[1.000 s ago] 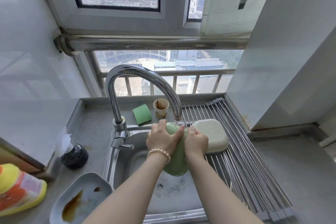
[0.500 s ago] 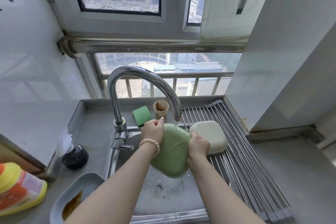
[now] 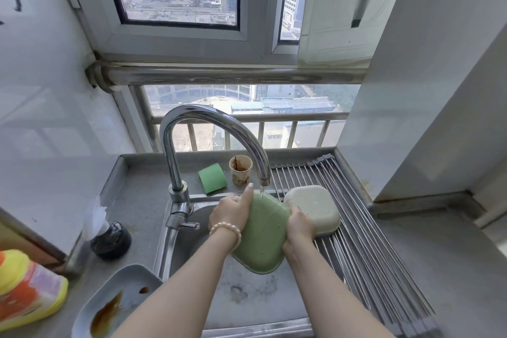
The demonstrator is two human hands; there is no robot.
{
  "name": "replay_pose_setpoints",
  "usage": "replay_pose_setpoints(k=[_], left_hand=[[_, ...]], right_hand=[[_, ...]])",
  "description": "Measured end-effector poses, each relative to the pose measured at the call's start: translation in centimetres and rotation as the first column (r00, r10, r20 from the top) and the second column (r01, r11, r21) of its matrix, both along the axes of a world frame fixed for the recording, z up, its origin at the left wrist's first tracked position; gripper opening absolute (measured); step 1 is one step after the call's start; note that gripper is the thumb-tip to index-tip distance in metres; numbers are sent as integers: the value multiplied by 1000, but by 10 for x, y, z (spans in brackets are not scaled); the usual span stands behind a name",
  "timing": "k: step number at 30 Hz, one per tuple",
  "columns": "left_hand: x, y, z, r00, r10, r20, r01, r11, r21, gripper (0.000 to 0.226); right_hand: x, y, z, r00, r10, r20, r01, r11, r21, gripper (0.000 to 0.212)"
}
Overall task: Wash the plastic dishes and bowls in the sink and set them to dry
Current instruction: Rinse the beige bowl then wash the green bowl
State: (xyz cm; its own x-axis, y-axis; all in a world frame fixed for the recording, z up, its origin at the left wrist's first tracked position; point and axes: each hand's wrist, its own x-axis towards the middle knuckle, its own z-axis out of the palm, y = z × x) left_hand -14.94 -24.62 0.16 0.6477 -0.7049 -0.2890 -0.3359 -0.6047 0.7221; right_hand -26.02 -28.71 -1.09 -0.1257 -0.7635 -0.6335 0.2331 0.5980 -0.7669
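Note:
A green plastic dish [image 3: 264,239] is held tilted over the sink [image 3: 247,299], its underside facing me, under a thin stream from the faucet [image 3: 219,129]. My left hand [image 3: 233,214] grips its left edge, thumb up near the spout. My right hand [image 3: 300,228] grips its right edge. A cream plastic dish [image 3: 315,207] lies upside down on the metal drying rack [image 3: 365,250] at the right. A grey-blue dish [image 3: 120,302] stained brown sits on the counter at the lower left.
A green sponge [image 3: 212,178] and a stained paper cup [image 3: 240,170] stand behind the sink. A dark round holder [image 3: 111,240] and a yellow-orange bottle [image 3: 26,288] are on the left counter. A wall closes in on the right.
The green dish turned from edge-on to showing its broad underside, and my hands shifted from its top to its two side edges.

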Motion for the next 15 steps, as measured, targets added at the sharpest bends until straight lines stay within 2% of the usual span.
replay_pose_setpoints(k=[4,6,8,10,12,15], left_hand=[[10,-4,0,973,132,-187,-142,989,-37,49],[12,-2,1,951,168,-261,-189,980,-56,48],[12,0,1,943,204,-262,-230,971,-71,51],[10,1,1,941,257,-219,-280,957,-77,55],[8,2,2,920,335,-206,-357,931,-79,58],[11,3,3,862,431,-268,-463,884,-68,60]], right_hand=[[-3,-10,8,987,87,-132,-90,996,-23,19],[-1,-15,18,926,177,-333,-208,977,-57,26],[8,-17,25,769,277,-577,-396,914,-88,34],[21,-14,28,596,298,-745,-555,824,-115,39],[35,-7,26,437,234,-868,-658,741,-132,42],[51,10,18,249,162,-955,-780,618,-98,52]])
